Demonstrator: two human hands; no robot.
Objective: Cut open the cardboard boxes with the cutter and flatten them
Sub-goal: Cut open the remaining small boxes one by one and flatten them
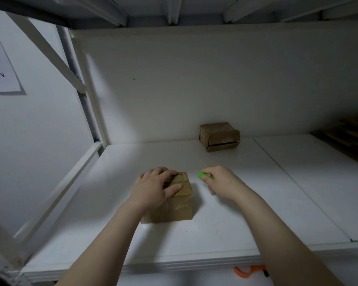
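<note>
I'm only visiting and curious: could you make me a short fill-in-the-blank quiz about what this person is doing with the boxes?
1. The left hand lies on ____ of the near box.
2. The right hand holds a ____ cutter.
3. The far box stands at the ____ of the white shelf.

Missing words: top, green, back.

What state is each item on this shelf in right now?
near box: upright, unflattened, gap showing along its top seam.
far box: against the back wall, dark slit across its front, unflattened.
green cutter: held beside near box, not touching it.
left hand: pressing on near box top.
right hand: grip round green cutter.
</note>
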